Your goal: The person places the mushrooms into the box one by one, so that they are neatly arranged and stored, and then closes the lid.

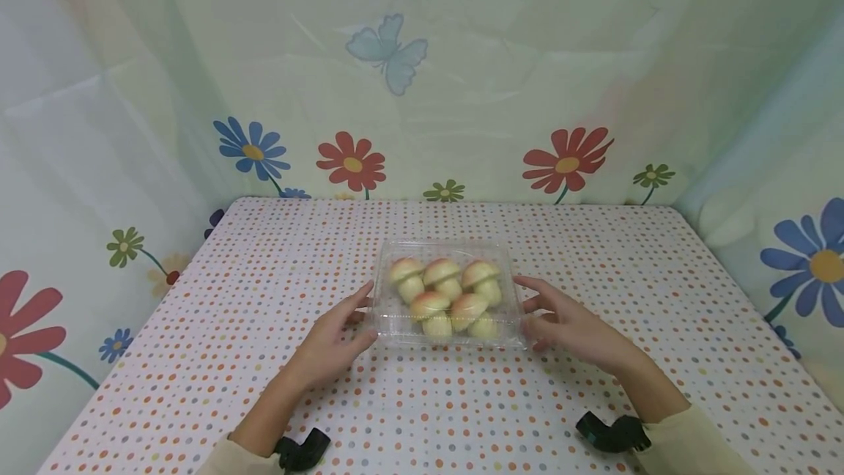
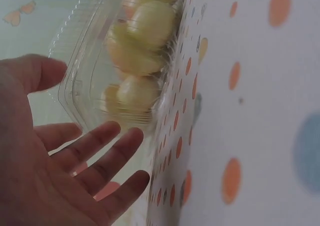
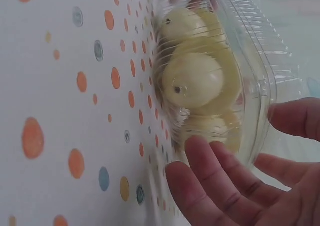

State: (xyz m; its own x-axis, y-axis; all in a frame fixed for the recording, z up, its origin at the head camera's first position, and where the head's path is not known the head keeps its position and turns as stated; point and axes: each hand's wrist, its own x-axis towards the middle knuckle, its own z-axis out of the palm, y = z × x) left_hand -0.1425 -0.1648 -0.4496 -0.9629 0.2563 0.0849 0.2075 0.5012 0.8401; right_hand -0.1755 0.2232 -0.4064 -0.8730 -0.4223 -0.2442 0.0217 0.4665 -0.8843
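A clear plastic clamshell box [image 1: 395,328] rests on the dotted table, its ridged wall showing in both wrist views. Inside lie several mushroom-shaped pieces [image 1: 431,304] with pale stems and yellow caps tinged pink. At the box's left side is my left hand [image 1: 332,339], fingers spread and fairly straight, its thumb close to the rim in the left wrist view. My right hand [image 1: 570,328] mirrors it on the right side; in the right wrist view the thumb tip overlaps the rim and the loosely extended fingers [image 3: 220,181] lie along the lower wall.
A white cloth with coloured dots covers the table [image 1: 264,255]. Behind and at both sides hangs a pale curtain [image 1: 475,79] printed with flowers and a blue butterfly. Black wrist mounts [image 1: 303,449] sit at the sleeve cuffs.
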